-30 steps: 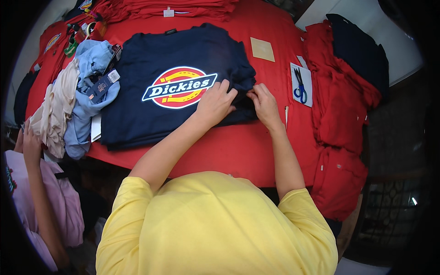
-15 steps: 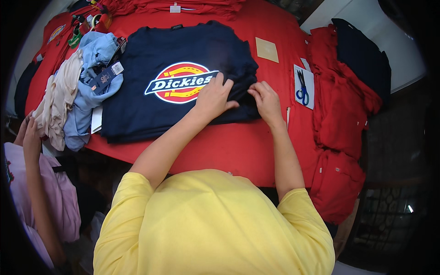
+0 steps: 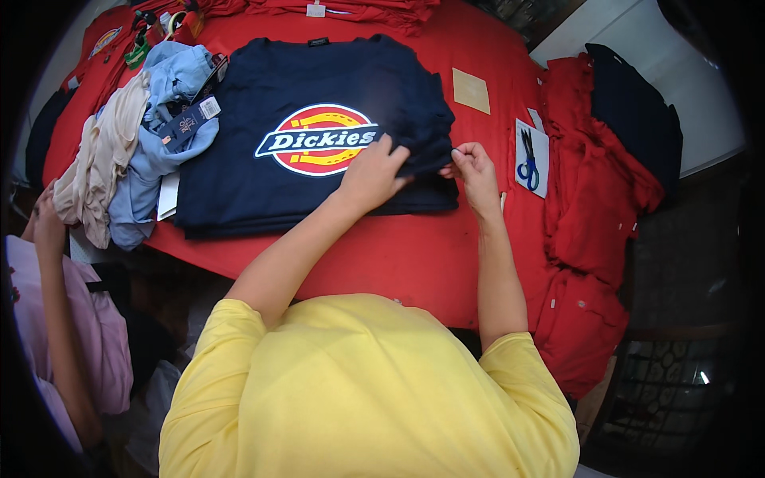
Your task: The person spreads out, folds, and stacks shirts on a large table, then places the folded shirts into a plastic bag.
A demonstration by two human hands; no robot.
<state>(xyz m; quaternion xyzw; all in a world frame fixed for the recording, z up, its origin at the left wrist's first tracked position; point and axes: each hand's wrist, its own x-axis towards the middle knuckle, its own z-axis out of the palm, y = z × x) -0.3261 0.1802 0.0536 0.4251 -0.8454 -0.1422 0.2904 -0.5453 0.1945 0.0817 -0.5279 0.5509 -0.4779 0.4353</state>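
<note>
Fingers of the left hand (image 3: 373, 169) are curled and pressed together on the right edge of the navy shirt (image 3: 319, 135), gripping a bunched fold there. The right hand (image 3: 476, 167) sits just beside it, thumb and forefinger pinching the same fold at its outer tip. The shirt lies flat, print up, atop a stack of like navy garments at the middle of the bench (image 3: 414, 255), which is covered in red cloth. Judged soft, light and limp: it will sag and crease if lifted by one point, so hold is best taken at an edge or seam with both hands, as here. To the left, touching the stack, lies a heap of pale blue and beige clothes (image 3: 127, 151) with hang tags. To the right, blue-handled scissors (image 3: 527, 162) rest on a white card, a tan card (image 3: 470, 90) beyond. Red garments (image 3: 594, 215) drape the bench's right end, a dark one on top. Another person's arm (image 3: 60, 319) shows at lower left.
</note>
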